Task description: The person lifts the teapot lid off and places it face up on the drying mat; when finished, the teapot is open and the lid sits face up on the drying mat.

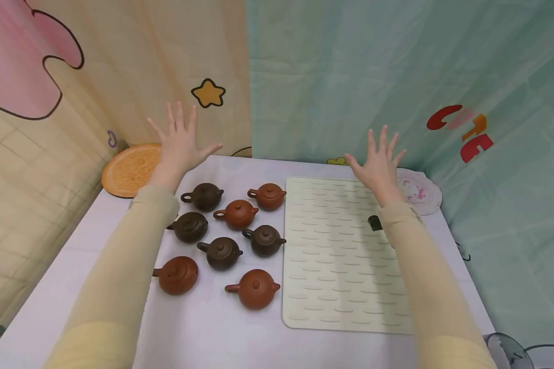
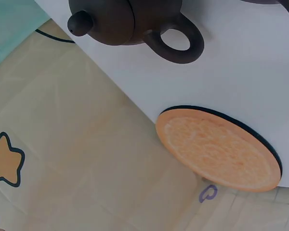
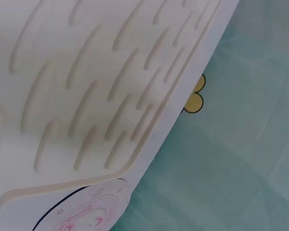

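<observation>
Both hands are raised with fingers spread, holding nothing. The left hand point(image 1: 180, 143) is up past the back left of the table, nearest an orange-slice mat point(image 1: 130, 171) and a dark brown teapot point(image 1: 205, 197). That teapot's handle and spout also show in the left wrist view. Over the far right stands the right hand point(image 1: 378, 166), above the back edge of a cream ridged mat point(image 1: 332, 256). Several small clay teapots sit left of this mat, some dark brown like this teapot point(image 1: 264, 240), some reddish like this teapot point(image 1: 257, 289).
A round pink-and-white mat point(image 1: 417, 192) lies at the back right corner. At the front right is a clear container point(image 1: 508, 351), partly cut off. Printed curtains point(image 1: 332, 77) hang behind and beside the white table point(image 1: 208, 333).
</observation>
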`<act>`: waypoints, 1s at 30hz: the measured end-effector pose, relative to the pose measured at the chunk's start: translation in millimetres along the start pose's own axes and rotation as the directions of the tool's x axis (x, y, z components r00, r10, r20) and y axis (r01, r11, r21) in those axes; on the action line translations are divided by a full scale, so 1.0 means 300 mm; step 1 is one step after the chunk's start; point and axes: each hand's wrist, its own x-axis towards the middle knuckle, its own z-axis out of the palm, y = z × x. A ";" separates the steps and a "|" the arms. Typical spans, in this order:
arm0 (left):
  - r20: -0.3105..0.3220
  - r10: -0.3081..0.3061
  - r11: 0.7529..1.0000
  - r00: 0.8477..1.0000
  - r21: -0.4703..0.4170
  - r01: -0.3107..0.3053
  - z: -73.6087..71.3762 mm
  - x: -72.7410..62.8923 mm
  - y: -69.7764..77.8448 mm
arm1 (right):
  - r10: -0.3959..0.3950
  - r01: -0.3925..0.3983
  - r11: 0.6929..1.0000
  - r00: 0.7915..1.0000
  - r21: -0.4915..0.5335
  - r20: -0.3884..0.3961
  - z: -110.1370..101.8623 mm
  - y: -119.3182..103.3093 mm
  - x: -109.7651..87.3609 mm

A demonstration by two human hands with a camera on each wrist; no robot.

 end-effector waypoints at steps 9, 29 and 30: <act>-0.037 0.077 0.997 0.996 -0.019 -0.078 -0.044 -0.045 0.026 | -0.093 0.092 0.995 0.995 0.035 0.023 -0.033 -0.073 -0.055; -0.151 0.555 0.748 0.818 -0.340 -0.570 0.061 -0.579 0.179 | -0.590 0.578 0.759 0.805 0.300 -0.059 0.148 -0.301 -0.525; -0.151 0.567 0.731 0.810 -0.361 -0.579 0.077 -0.611 0.183 | -0.608 0.591 0.739 0.792 0.324 -0.056 0.159 -0.309 -0.546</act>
